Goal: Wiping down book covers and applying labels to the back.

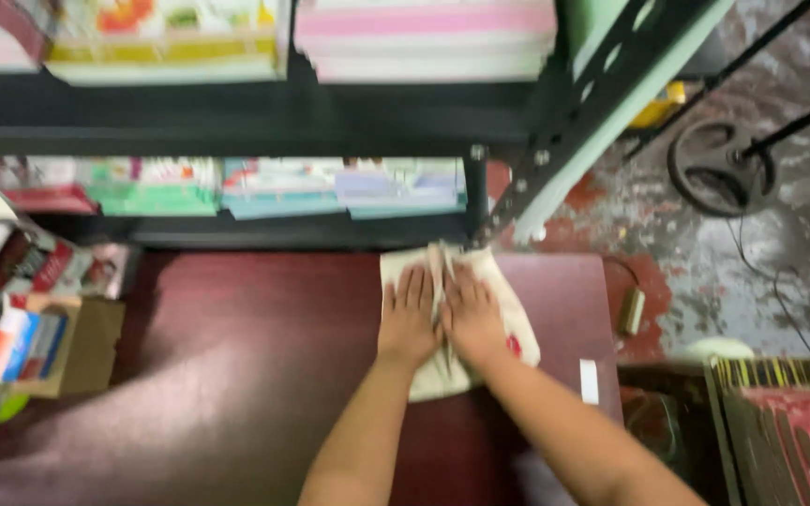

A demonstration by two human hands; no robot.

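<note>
A dark red table point(236, 375) fills the lower middle of the blurred view, with a black metal shelf point(264, 131) standing along its far edge and a stained, patchy floor point(705, 253) to the right. At the far left, an open cardboard box point(77, 342) of small packets sits on the table's left edge, with more stacked packets point(49, 262) just behind it. From there a wide stretch of bare tabletop runs rightward to the arms, open on the near side. Both of the shelf's 2 visible levels hold stacks of coloured paper goods point(283, 183), and the lower level crowds the table's far edge just beyond the fingertips. Right of centre, near that far edge, a cream cloth point(494, 276) lies flat on the table. The left hand point(408, 319) and right hand point(471, 319) press down on it side by side, palms flat, fingers spread, gripping nothing; a bunched fold of cloth rises between them. A white strip point(590, 381) lies near the table's right edge. Beyond that edge, a small block point(631, 311) and a black wheel point(719, 169) rest on the floor, and red-covered stacks point(789, 431) fill the lower right corner.
</note>
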